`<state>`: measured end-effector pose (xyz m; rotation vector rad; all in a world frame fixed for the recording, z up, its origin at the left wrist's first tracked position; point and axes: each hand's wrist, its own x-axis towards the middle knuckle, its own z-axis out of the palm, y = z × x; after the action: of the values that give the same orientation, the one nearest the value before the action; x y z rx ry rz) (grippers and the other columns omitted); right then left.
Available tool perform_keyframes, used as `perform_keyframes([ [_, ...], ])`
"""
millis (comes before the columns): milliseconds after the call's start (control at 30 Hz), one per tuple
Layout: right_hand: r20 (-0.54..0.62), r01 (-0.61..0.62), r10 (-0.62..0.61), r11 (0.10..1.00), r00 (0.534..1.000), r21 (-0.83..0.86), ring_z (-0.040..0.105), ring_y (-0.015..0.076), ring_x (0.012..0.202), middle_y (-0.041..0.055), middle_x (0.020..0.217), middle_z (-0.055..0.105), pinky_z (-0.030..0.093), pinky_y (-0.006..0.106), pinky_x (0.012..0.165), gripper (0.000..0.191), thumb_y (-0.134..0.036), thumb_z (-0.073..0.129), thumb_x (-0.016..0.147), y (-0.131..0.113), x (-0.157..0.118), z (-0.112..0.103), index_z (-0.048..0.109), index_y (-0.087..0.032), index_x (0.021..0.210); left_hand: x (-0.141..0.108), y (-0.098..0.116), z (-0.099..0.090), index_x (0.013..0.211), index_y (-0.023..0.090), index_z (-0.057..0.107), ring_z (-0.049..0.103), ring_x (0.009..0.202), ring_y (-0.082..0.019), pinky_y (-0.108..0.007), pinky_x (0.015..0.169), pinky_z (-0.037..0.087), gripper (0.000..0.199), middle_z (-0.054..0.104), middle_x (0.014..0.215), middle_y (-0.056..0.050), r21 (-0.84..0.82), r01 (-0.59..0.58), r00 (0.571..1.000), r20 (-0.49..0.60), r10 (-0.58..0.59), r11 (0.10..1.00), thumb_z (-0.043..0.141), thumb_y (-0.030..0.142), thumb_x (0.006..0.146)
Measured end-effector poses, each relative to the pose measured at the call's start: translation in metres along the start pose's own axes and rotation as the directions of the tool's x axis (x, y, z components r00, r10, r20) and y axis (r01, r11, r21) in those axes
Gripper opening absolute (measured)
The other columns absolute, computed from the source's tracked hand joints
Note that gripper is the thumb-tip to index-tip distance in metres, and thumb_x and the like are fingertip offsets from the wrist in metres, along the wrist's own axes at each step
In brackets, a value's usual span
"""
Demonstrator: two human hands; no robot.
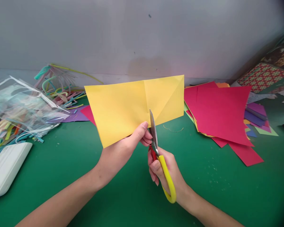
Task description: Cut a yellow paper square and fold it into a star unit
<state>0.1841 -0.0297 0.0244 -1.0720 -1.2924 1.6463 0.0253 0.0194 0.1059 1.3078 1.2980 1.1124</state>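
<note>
A creased sheet of yellow paper (118, 108) is held up above the table by my left hand (130, 143), its thumb on the near face and the fingers behind the lower edge. My right hand (167, 170) grips a pair of scissors (167, 179) with yellow and red handles. The scissors point upward, and one metal blade lies in front of the paper close to the vertical crease. The other blade is mostly hidden behind the sheet. My left fingertips are right beside the blades. A diagonal crease runs across the paper's right part.
Red paper sheets (222, 113) lie piled at the right, with purple paper (257, 113) beyond. At the left are a clear plastic bag (26, 101), several colourful strips (66, 97) and a white case (10, 167). A patterned box (262, 75) stands back right on the green table (123, 201).
</note>
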Motion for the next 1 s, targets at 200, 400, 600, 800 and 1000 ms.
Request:
perform_keyframes([
  [200, -0.005, -0.005, 0.005, 0.999, 1.000, 0.032, 0.037, 0.0082, 0.047, -0.0062, 0.061, 0.042, 0.030, 0.022, 0.041, 0.059, -0.079, 0.060, 0.085, -0.0002, 0.0000, 0.0007, 0.048, -0.022, 0.082, -0.0005, -0.0005, -0.0009, 0.077, 0.018, 0.075, 0.073, 0.072, -0.018, -0.028, 0.075, 0.062, 0.035, 0.075, 0.077, -0.002, 0.004, 0.002, 1.000, 0.004, -0.002, 1.000, 0.062, 0.044, 0.097],
  [400, -0.005, -0.013, 0.013, 0.999, 1.000, 0.039, 0.036, 0.0077, 0.046, -0.0065, 0.061, 0.041, 0.029, 0.021, 0.041, 0.059, -0.079, 0.061, 0.084, -0.0007, -0.0015, 0.0003, 0.047, -0.021, 0.081, -0.0011, -0.0004, -0.0001, 0.078, 0.018, 0.075, 0.073, 0.071, -0.018, -0.029, 0.074, 0.062, 0.034, 0.075, 0.076, -0.003, -0.012, 0.006, 1.000, -0.001, -0.006, 1.000, 0.063, 0.044, 0.097],
  [600, -0.006, -0.011, 0.011, 0.999, 1.000, 0.048, 0.035, 0.0066, 0.046, -0.0071, 0.059, 0.040, 0.028, 0.020, 0.041, 0.058, -0.076, 0.063, 0.085, -0.0004, -0.0019, 0.0007, 0.047, -0.021, 0.080, -0.0026, 0.0024, -0.0003, 0.078, 0.018, 0.074, 0.073, 0.073, -0.017, -0.028, 0.076, 0.062, 0.034, 0.075, 0.078, -0.002, -0.014, 0.018, 1.000, 0.018, -0.017, 1.000, 0.062, 0.043, 0.098],
  [800, -0.007, -0.008, 0.008, 0.999, 1.000, 0.052, 0.036, 0.0067, 0.045, -0.0073, 0.058, 0.040, 0.027, 0.020, 0.040, 0.058, -0.076, 0.065, 0.084, -0.0011, -0.0017, 0.0006, 0.048, -0.021, 0.079, -0.0024, 0.0024, -0.0008, 0.077, 0.018, 0.074, 0.073, 0.073, -0.016, -0.028, 0.077, 0.062, 0.034, 0.075, 0.077, -0.001, -0.012, 0.014, 1.000, 0.023, -0.013, 1.000, 0.061, 0.042, 0.098],
  [1000, -0.010, -0.005, 0.006, 0.999, 1.000, 0.045, 0.036, 0.0061, 0.043, -0.0074, 0.058, 0.040, 0.028, 0.019, 0.040, 0.057, -0.075, 0.064, 0.085, -0.0021, -0.0021, 0.0009, 0.047, -0.021, 0.079, -0.0027, 0.0028, -0.0007, 0.077, 0.018, 0.074, 0.073, 0.072, -0.016, -0.028, 0.076, 0.062, 0.035, 0.074, 0.077, -0.001, -0.006, 0.008, 1.000, 0.026, -0.008, 1.000, 0.061, 0.042, 0.099],
])
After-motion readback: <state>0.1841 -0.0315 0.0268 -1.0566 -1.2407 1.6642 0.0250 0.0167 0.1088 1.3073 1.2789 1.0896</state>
